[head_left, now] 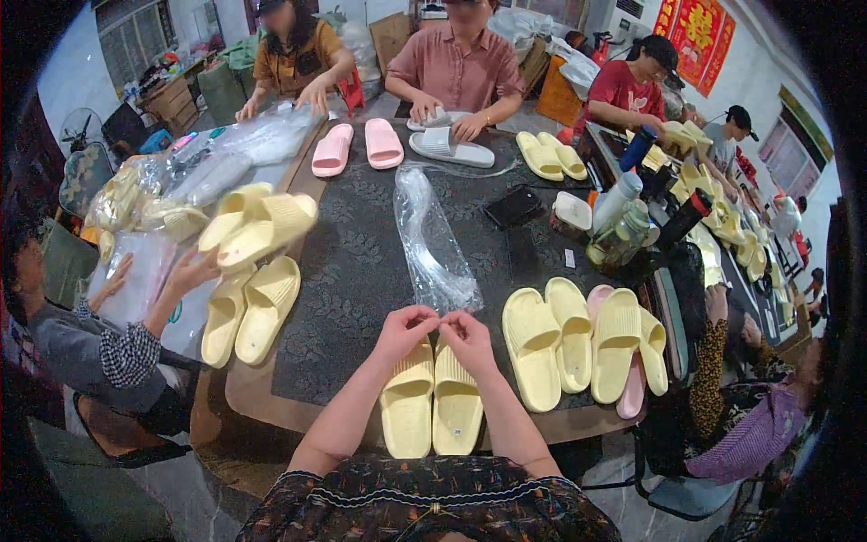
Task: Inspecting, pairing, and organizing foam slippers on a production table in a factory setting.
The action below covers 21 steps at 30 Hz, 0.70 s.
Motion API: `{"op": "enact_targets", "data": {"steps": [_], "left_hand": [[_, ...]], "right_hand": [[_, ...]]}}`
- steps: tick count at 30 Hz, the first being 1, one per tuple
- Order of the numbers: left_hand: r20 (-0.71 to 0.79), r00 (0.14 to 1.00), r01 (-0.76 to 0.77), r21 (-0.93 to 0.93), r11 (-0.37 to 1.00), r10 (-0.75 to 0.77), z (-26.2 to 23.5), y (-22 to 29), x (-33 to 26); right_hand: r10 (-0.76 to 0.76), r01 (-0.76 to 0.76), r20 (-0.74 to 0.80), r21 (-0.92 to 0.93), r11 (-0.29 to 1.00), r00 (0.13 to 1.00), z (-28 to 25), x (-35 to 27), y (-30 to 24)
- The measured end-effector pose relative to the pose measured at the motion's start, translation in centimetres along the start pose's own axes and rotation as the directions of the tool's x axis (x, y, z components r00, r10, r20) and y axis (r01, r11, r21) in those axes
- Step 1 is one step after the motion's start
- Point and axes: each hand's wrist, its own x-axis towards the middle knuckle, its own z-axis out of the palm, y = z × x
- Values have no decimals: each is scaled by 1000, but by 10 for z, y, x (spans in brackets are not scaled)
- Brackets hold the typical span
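Note:
A pair of pale yellow slide slippers point(406, 420) lies side by side at the table's near edge, open heels toward me. Above their straps, my left hand point(405, 332) and my right hand point(466, 340) meet, thumbs and fingertips pinched close together. Whatever is between the fingertips is too small or hidden to make out. Just beyond them stretches a clear, crinkled plastic bag point(433, 244), its near end almost at my fingers; whether they touch it I cannot tell.
More yellow slippers point(531, 348) stand to my right, with pink ones partly beneath. At left, a co-worker's hand point(191, 275) is by yellow slippers point(271, 226). Across the table, a person handles grey slippers point(452, 149) near pink ones point(384, 144). Bottles point(619, 203) and a black pouch point(515, 208) stand right.

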Motion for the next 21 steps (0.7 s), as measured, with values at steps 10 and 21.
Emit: {"op": "enact_targets", "data": {"steps": [10,21], "left_hand": [[8,1000,-1,1,1000,1,-5,-8,4],[-21,999,25,12,1000,-24,-9,-8,9]], "right_hand": [[15,-2,-110,113,994,994,2,3,3],[-146,127,-256,-88,988,956,2,1,-16]]}}
